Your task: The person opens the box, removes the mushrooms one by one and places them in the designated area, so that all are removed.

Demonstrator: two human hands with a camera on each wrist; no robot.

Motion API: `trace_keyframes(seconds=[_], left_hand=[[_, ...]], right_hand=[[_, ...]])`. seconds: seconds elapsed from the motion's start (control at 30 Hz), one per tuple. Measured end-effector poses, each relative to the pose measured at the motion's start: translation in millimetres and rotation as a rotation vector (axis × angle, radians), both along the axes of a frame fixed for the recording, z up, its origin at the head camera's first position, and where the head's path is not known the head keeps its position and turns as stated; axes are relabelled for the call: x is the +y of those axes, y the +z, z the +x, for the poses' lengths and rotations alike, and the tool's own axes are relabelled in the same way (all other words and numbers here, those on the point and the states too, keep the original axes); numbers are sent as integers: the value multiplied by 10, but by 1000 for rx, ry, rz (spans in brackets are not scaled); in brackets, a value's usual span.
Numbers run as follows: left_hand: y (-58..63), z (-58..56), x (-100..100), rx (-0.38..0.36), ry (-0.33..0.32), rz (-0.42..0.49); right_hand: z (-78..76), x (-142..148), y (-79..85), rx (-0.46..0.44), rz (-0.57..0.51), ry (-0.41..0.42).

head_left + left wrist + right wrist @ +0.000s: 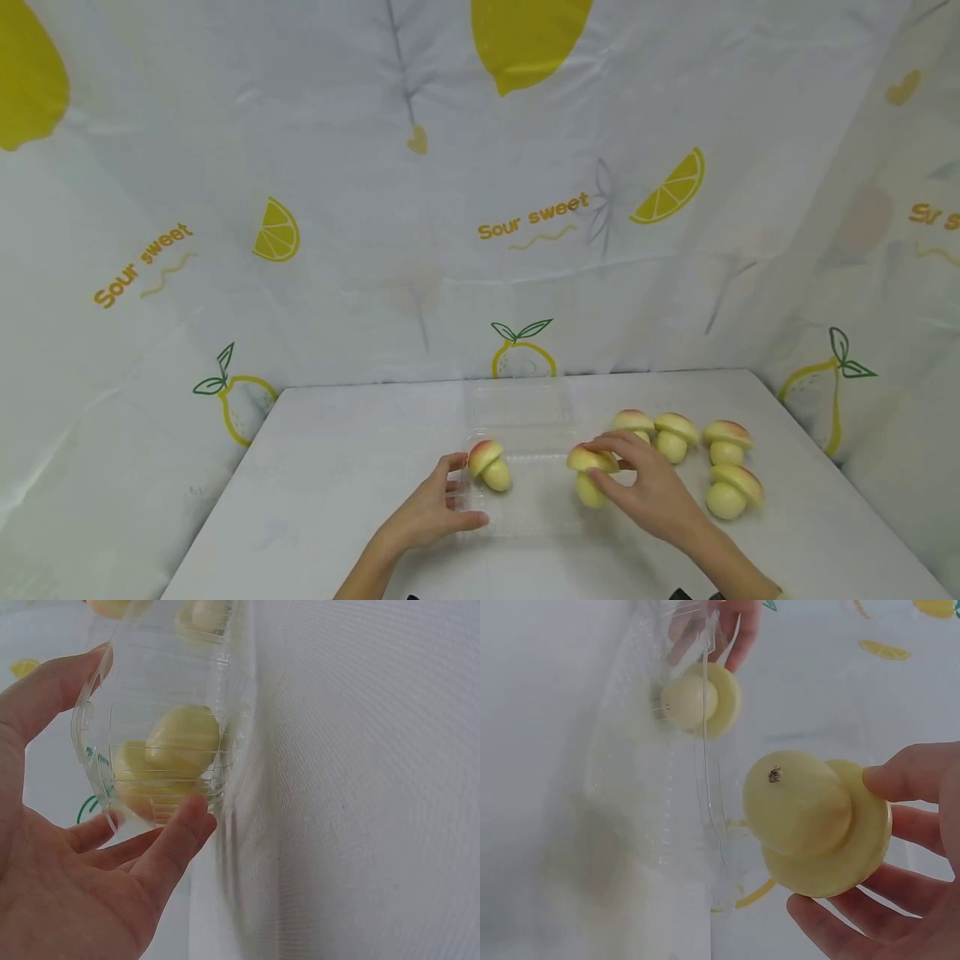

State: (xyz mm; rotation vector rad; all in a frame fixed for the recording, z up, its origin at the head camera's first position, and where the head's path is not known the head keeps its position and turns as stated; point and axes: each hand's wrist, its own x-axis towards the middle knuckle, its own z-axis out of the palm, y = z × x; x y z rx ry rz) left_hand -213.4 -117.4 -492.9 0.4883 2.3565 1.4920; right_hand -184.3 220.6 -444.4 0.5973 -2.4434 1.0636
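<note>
A hinged clear plastic box (528,508) lies on the table with its lid (517,408) laid back on the far side. My left hand (431,507) holds the box at its left end, thumb and fingers spread along the wall. Inside that end, one mushroom-shaped piece (495,473) with a pale yellow stem and reddish cap lies tilted. A second mushroom-shaped piece (802,810) is gripped by its cap in my right hand (648,483), over the box's right end. Its stem points down, with a small dark mark (775,774) on the end.
Several more mushroom-shaped pieces stand or lean on the table at the right, among them one at the front (731,493) and one at the back (675,435). A white cloth wall (337,317) printed with lemons rises behind the white table (337,450).
</note>
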Motion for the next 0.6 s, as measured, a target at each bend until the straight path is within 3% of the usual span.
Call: trace_keyframes(seconds=[0.23, 0.6], left_hand=[[12, -3, 2, -8, 5, 0], [13, 4, 4, -5, 6, -13]], right_hand=[[25, 123, 9, 106, 3, -31], [83, 359, -16, 111, 1, -88]])
